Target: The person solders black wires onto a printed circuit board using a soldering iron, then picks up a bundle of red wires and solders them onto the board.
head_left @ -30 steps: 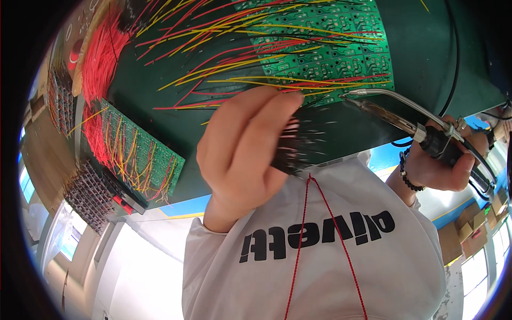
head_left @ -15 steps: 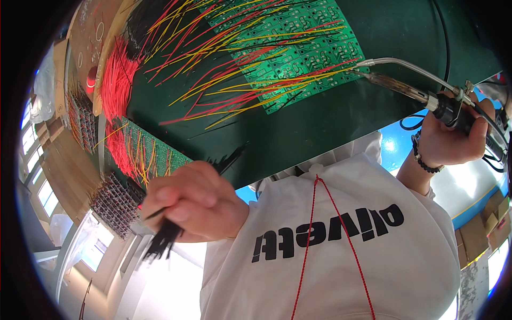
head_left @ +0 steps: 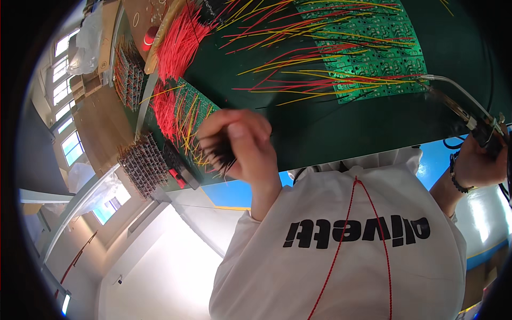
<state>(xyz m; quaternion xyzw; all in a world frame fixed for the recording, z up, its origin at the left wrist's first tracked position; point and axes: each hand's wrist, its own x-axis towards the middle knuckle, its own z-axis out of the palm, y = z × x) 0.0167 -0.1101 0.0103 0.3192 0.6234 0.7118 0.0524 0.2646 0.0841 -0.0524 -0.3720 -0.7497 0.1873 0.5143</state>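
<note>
My left hand [head_left: 246,140] is closed around a bundle of black wires [head_left: 222,153], whose cut ends fan out below the fingers; motion blurs them. It hovers over the table's near edge, beside a smaller green circuit board [head_left: 193,101] with yellow and red wires on it. At the right, my right hand [head_left: 477,164] grips a soldering iron [head_left: 484,130] with a curved metal solder-feed tube [head_left: 463,86]. The tip and tube end meet the near right corner of a large green circuit board panel [head_left: 380,65]. Rows of red, yellow and black wires [head_left: 298,80] stretch left from this panel.
A thick pile of red wires [head_left: 181,45] lies against a wooden strip [head_left: 160,50] at the left. Racks of pin-like parts [head_left: 143,164] stand near the table's left corner, beside a black and red tool [head_left: 180,168]. A dark cable [head_left: 488,58] runs down the right side.
The whole view has shifted, so the table appears farther right. My left hand has moved up over the table edge and turned with its black wires. The iron's tip stays at the panel's corner.
</note>
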